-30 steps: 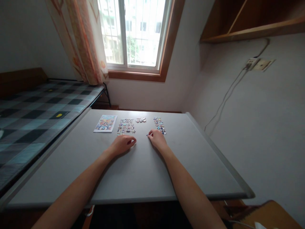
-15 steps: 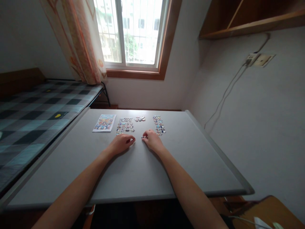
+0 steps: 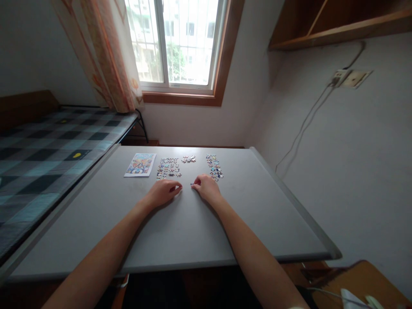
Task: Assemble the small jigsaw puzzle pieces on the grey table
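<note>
My right hand (image 3: 207,187) rests on the table with thumb and forefinger pinched on a small dark jigsaw puzzle piece (image 3: 193,185). Facing it across a short gap is my left hand (image 3: 164,191), its thumb and fingertips brought together; whether anything sits between them is too small to make out. Just beyond the left hand, several loose puzzle pieces (image 3: 168,165) lie in rows. Another group of pieces (image 3: 213,163) runs in a column beyond the right hand, partly covered by it. A small heap of pieces (image 3: 189,159) lies between these groups, farther back.
A printed picture card (image 3: 140,165) lies at the left on the grey table (image 3: 180,231). A bed with a checked cover (image 3: 64,146) stands along the left side. At right are the wall with a socket and hanging cable (image 3: 301,131), and a wooden stool (image 3: 367,285).
The camera view has shifted very slightly. Both hands stay nearly in place, the right still pinching its puzzle piece.
</note>
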Available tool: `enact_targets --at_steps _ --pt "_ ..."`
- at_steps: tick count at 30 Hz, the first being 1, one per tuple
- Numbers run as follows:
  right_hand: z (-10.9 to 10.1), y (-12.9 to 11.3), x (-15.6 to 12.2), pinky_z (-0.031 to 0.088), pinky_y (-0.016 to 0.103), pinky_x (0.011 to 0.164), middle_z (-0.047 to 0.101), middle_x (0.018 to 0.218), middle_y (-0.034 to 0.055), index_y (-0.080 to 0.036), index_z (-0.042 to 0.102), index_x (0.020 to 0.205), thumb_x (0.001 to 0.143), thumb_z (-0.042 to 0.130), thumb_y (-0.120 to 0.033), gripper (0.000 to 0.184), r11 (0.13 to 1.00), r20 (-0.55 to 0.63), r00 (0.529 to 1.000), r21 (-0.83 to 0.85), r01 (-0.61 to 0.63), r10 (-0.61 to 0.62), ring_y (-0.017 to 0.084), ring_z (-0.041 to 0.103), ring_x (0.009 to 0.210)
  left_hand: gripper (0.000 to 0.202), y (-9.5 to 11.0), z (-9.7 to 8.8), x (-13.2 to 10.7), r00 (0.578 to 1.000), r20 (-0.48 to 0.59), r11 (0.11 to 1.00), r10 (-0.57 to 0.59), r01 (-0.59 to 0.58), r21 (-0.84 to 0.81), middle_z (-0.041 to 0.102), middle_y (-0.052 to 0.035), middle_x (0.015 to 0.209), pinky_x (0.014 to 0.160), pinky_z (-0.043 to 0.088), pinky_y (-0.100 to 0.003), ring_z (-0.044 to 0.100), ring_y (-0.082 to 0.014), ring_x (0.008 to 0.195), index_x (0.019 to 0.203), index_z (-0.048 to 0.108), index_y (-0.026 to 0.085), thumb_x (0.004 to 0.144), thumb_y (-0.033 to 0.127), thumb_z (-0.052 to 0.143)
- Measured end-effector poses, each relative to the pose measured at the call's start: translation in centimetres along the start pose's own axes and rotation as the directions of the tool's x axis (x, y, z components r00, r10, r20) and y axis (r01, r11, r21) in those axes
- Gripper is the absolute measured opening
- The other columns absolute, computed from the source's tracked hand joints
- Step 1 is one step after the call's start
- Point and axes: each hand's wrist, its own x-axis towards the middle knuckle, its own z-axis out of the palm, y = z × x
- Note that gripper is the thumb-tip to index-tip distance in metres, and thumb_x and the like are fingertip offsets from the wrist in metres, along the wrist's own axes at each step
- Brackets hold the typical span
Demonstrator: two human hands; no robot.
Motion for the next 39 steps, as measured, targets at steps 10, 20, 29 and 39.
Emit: enact_targets --at_steps 10,20,29,39 --pt "0.1 -0.2 -0.1 0.040 0.024 0.070 0.066 0.082 0.0024 -0.019 0.065 0.082 0.076 0.068 -0.023 0.008 0.989 -0.003 0.997 0.123 0.078 -0.078 0.014 0.058 0.077 0.024 0.2 -0.1 0.0 1.000 0.002 1.000 0.001 -0.001 0.000 0.068 -0.0013 0.069 0.059 0.036 -0.021 0.056 -0.0113 0.058 0.090 0.071 0.022 0.089 0.032 0.049" --pt "1.4 -1.4 0.1 0.042 0.021 0.055 0.063 0.064 0.0005 -0.013 0.065 0.075 0.069 0.070 -0.026 0.015 0.686 0.095 0.975 0.724 0.070 -0.200 0.010 0.055 0.058 0.021 -0.3 0.3 -0.1 0.995 -0.095 1.000 0.000 -0.001 -0.005 0.062 0.0018 0.060 0.056 0.035 -0.020 0.052 -0.0097 0.054 0.098 0.071 0.022 0.083 0.028 0.056" --pt "2.0 -1.0 0.6 0.037 0.019 0.041 0.057 0.054 -0.0014 -0.013 0.065 0.076 0.068 0.068 -0.032 0.021 0.529 0.137 0.987 0.846 -0.071 -0.087 0.008 0.048 0.045 0.022 0.0 0.0 -0.1 0.989 -0.146 1.000 0.015 -0.015 0.005 0.060 0.0031 0.057 0.053 0.033 -0.020 0.050 -0.0090 0.051 0.095 0.072 0.024 0.085 0.035 0.056" --pt "1.9 -1.0 0.6 0.036 0.019 0.039 0.055 0.054 -0.0027 -0.013 0.066 0.077 0.067 0.068 -0.030 0.021 0.519 0.124 0.990 0.852 -0.071 -0.068 0.007 0.045 0.042 0.018 -0.4 0.2 -0.1 0.980 -0.200 1.000 0.017 -0.016 0.007 0.061 0.0027 0.058 0.054 0.033 -0.021 0.050 -0.0086 0.050 0.090 0.071 0.022 0.084 0.030 0.056"
